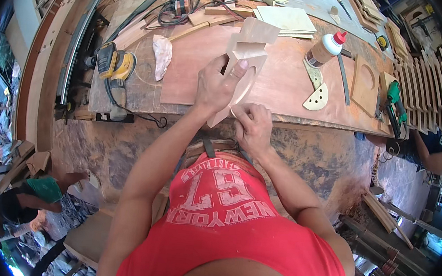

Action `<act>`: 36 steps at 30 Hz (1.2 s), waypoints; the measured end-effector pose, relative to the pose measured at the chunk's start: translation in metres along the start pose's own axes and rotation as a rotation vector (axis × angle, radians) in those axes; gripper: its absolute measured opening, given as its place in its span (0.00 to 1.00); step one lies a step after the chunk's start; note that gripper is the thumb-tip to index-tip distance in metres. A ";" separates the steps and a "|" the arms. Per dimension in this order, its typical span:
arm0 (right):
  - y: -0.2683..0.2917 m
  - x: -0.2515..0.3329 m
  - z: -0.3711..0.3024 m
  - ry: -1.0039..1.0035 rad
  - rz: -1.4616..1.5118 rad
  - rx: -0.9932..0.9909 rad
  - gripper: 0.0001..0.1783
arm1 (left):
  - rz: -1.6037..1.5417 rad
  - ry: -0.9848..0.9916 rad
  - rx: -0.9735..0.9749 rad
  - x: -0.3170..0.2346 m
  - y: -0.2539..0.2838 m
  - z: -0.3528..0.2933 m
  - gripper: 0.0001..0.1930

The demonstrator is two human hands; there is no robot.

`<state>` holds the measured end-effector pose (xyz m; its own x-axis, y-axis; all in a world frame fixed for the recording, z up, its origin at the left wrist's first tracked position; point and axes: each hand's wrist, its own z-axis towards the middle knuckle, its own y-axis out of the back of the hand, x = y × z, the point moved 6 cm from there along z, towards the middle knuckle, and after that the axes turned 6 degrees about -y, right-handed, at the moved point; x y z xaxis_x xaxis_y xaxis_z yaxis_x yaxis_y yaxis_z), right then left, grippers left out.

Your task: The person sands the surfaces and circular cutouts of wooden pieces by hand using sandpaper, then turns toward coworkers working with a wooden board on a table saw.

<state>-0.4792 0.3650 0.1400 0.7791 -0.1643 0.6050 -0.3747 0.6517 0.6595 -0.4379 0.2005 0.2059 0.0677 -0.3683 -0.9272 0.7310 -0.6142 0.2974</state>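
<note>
You had on a red sleeveless top point(233, 229), the tank kind, cut wide at the shoulders so both arms were bare all the way down. White block lettering and big numerals ran across the chest, a bit cracked and faded like an old print. There were no gloves on your left hand point(216, 88) or your right hand point(254, 128), and I couldn't spot a watch, rings or wristbands on either. The fingers point(241, 65) looked short-nailed. A dark strap point(209, 147) showed just above the top's hem near your waist, though I couldn't tell what it belonged to.
</note>
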 end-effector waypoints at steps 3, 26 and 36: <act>0.003 -0.006 0.004 -0.012 -0.150 -0.004 0.26 | -0.024 0.001 0.017 -0.001 -0.006 0.000 0.30; 0.017 -0.017 0.043 0.217 -0.407 0.145 0.16 | 0.014 0.044 0.120 0.003 -0.016 0.022 0.30; 0.012 -0.016 0.048 0.305 -0.445 0.230 0.12 | 0.002 0.002 0.135 -0.002 -0.025 0.023 0.31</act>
<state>-0.5206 0.3404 0.1595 0.9831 -0.1429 0.1143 -0.0510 0.3861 0.9211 -0.4719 0.2001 0.2057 0.0712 -0.3683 -0.9270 0.6330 -0.7015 0.3274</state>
